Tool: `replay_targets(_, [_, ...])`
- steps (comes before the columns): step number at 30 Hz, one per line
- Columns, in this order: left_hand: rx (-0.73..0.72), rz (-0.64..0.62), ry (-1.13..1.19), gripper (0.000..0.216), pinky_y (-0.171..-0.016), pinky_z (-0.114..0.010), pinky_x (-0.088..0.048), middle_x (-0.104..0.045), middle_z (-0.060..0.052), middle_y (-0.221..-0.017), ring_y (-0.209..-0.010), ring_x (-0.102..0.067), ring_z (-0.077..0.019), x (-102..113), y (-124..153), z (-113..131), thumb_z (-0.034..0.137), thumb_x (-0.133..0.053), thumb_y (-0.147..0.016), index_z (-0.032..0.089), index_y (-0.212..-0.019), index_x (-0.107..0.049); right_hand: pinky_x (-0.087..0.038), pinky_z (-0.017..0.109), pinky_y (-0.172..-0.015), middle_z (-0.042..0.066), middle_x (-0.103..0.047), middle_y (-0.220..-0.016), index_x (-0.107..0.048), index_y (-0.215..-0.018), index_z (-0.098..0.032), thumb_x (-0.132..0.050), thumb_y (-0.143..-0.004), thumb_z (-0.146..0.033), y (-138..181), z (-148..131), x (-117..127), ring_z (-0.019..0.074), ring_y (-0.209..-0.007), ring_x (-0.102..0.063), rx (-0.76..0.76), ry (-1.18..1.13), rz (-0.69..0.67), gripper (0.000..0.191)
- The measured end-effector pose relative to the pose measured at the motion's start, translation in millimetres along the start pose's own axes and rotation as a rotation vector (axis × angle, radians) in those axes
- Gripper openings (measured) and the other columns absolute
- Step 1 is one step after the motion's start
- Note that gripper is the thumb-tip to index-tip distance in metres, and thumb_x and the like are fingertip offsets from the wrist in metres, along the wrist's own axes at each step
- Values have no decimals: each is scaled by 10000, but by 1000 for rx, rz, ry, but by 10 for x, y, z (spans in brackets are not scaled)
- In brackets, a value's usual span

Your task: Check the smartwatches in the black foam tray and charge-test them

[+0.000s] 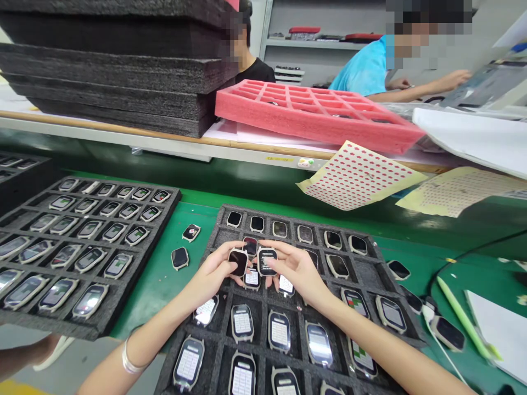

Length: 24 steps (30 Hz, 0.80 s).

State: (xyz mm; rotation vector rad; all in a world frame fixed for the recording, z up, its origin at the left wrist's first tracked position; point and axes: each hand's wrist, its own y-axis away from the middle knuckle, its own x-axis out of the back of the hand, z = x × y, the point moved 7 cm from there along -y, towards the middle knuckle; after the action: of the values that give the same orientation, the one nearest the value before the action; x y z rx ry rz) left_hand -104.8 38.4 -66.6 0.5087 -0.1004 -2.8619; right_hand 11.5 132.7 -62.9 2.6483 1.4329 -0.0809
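Over the middle of a dark foam tray (366,269), each of my hands grips a smartwatch without a strap. My left hand (220,266) pinches one watch (238,262) whose screen is dark, with the thumb on its face. Close beside it, my right hand (294,269) grips a second watch (267,261), its screen lit with white text on black and the thumb at its lower edge. Beneath both hands, the tray's compartments hold more watches, some with white grid screens such as this watch (280,331), others dark. My fingers partly hide the watches below.
Left stands another foam tray (162,230) of watches. Two loose watches (180,258) lie between the trays. Right are more watches (448,332), a cable, a green pen (463,318) and paper. The shelf above bears black foam (123,71) and a pink tray (317,123); two people sit behind.
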Motion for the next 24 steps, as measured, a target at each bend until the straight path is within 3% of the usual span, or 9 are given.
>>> replay_targets(7, [-147, 194, 5, 380, -644, -281, -520, -656, -58, -957, -855, -630, -196, 173, 21, 127, 172, -516, -786, 182, -1165, -512, -560, 267, -609, 82, -631, -1083, -367, -1335, -213, -700, -769, -211, -77, -16, -120, 157, -766, -659, 60, 127, -144, 656])
replay_targets(10, [-213, 253, 33, 371, -641, -277, -507, -648, -51, -940, -847, -625, -190, 241, 39, 185, 153, -504, -790, 179, -1159, -509, -549, 289, -630, 68, -643, -965, -416, -1277, -169, -649, -816, -245, -310, -79, -186, 153, -714, -644, 203, 571, -145, 522])
replay_targets(13, [-244, 277, 55, 365, -651, -277, -499, -640, -45, -933, -801, -608, -168, 287, 29, 198, 148, -505, -790, 173, -1154, -508, -504, 336, -754, 85, -598, -999, -537, -1177, -151, -684, -790, -284, -587, -126, -322, 196, -856, -599, 337, 971, -107, 435])
replay_targets(15, [-240, 271, 52, 361, -644, -270, -492, -629, -40, -938, -769, -594, -152, 296, 0, 183, 154, -515, -786, 175, -1146, -507, -457, 385, -828, 102, -567, -1047, -582, -1148, -158, -709, -766, -297, -726, -120, -421, 241, -954, -549, 357, 1067, -105, 425])
replay_targets(19, [-213, 272, -50, 377, -564, -239, -450, -604, -9, -820, -634, -562, -121, 304, -59, 148, 167, -543, -769, 168, -1142, -488, -412, 424, -835, 125, -569, -1052, -580, -1177, -154, -681, -794, -331, -771, -137, -508, 283, -968, -521, 355, 1252, -113, 434])
replay_targets(21, [-198, 273, -140, 378, -531, -227, -415, -584, 20, -701, -531, -508, -97, 301, -69, 139, 175, -542, -779, 154, -1151, -477, -379, 438, -862, 148, -582, -1044, -584, -1159, -131, -592, -869, -334, -712, -186, -430, 300, -1000, -514, 334, 1325, -80, 354])
replay_targets(24, [-187, 255, -248, 356, -505, -218, -376, -540, 55, -608, -453, -433, -79, 279, -62, 131, 192, -534, -799, 146, -1148, -485, -367, 436, -847, 155, -624, -877, -662, -915, -105, -515, -916, -276, -615, -219, -242, 311, -937, -554, 257, 1405, -40, 225])
